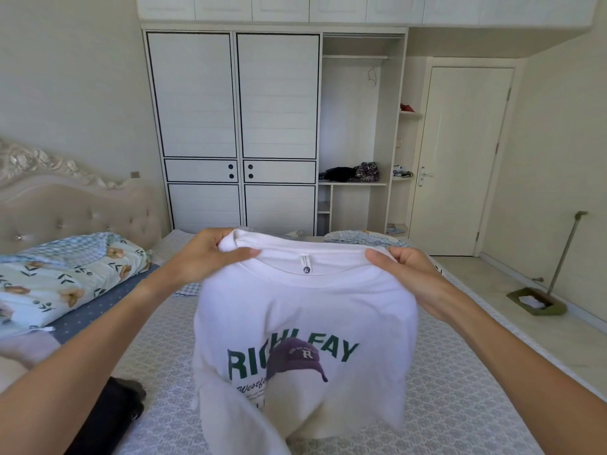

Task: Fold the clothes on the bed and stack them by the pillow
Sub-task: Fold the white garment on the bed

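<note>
The left hand (210, 254) is clamped on one shoulder of the white T-shirt (305, 323), the right hand (407, 274) on the other; it is held hanging above the bed (460, 405), long axis vertical, equally near both hands.

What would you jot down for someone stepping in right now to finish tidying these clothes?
Left hand: gripping the left shoulder of the white printed cotton T-shirt.
Right hand: gripping its right shoulder.
The shirt hangs unfolded above the patterned grey bedspread, print facing you.
A black garment lies crumpled at the bed's near left.
The floral pillow sits at the left by the headboard; no folded stack shows beside it.
Done: nothing folded that I can see.
Left: fold the shirt, fold the black piece, stack both by the pillow.
</note>
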